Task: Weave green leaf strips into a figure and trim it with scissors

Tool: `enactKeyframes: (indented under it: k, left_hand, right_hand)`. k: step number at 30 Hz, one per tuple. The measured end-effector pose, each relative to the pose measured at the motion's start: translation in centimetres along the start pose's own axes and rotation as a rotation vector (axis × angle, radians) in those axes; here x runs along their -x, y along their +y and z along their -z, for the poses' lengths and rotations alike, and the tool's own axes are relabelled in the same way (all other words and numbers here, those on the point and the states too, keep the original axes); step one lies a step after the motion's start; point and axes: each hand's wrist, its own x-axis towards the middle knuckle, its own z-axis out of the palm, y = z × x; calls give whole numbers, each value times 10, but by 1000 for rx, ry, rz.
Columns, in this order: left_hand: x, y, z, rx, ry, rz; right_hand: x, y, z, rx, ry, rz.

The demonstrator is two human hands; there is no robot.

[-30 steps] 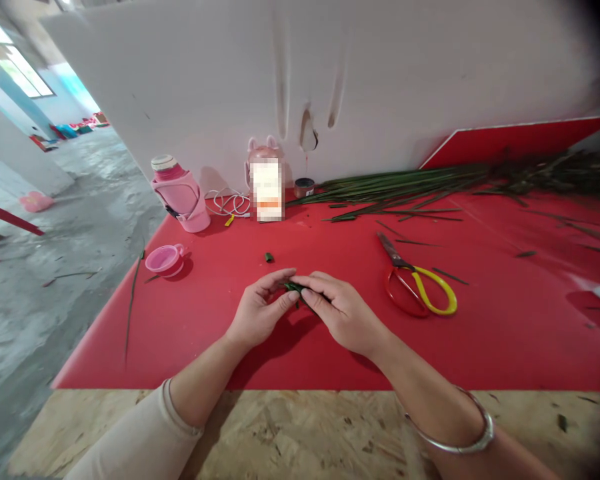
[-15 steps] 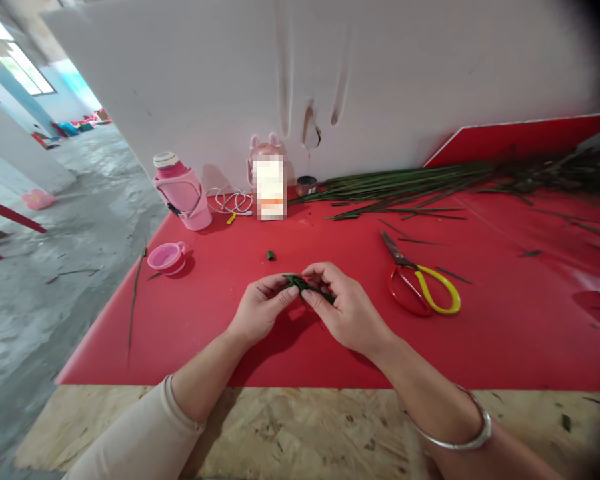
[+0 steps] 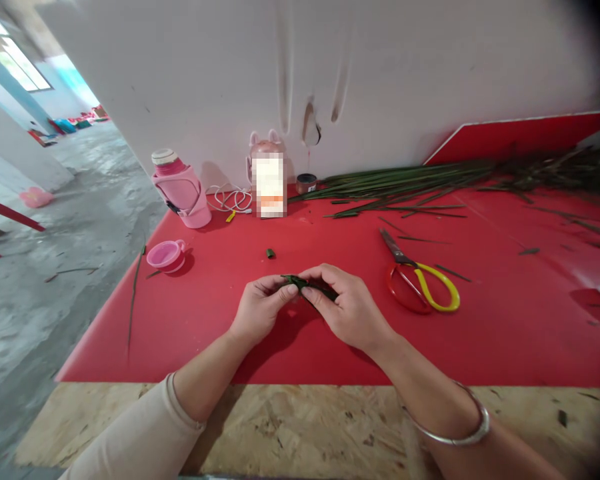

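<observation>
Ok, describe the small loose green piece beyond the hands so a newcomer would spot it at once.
On the red surface, find the left hand and right hand, which together hold a dark green leaf strip. Just beyond the left hand lies the small green piece. It is short and stubby, unlike the long, thin leaves bunched at the back right.

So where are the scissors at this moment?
In the head view, the scissors lie on the red covering, to the right of the right hand and on the near side of the long green leaves.
</observation>
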Motion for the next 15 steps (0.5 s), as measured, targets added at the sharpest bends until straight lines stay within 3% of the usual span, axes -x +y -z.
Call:
enactKeyframes:
  k: [7, 15]
  left_hand:
    - [2, -1, -4, 93, 61, -3]
    - [2, -1, 0, 75, 22, -48]
  right_hand:
    - [1, -2, -3, -31, 63, 12]
    - [1, -3, -4, -105, 83, -46]
